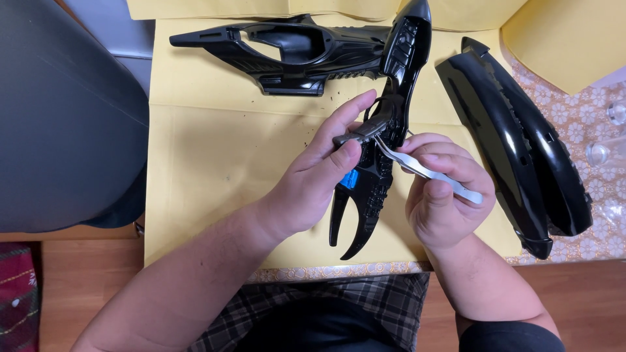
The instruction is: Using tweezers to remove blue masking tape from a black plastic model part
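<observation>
Fingers of the left hand (313,179) are pinched, thumb against forefinger, on a small dark part (358,133) pressed to the long glossy black plastic shell (385,124). This shell runs from the table's far edge down to a forked tip near the person's lap. The right hand (440,195) is closed around silver tweezers (424,171), whose tips meet the shell just beside that small part. A blue piece (350,178) shows inside the shell below the thumb. By the look of it, assembly is partway: two more black shells lie loose on the yellow paper (195,163), a hollow one (287,49) beyond and a long curved one (515,143) to the right, both unjoined. Tiny dark specks dot the paper nearby.
</observation>
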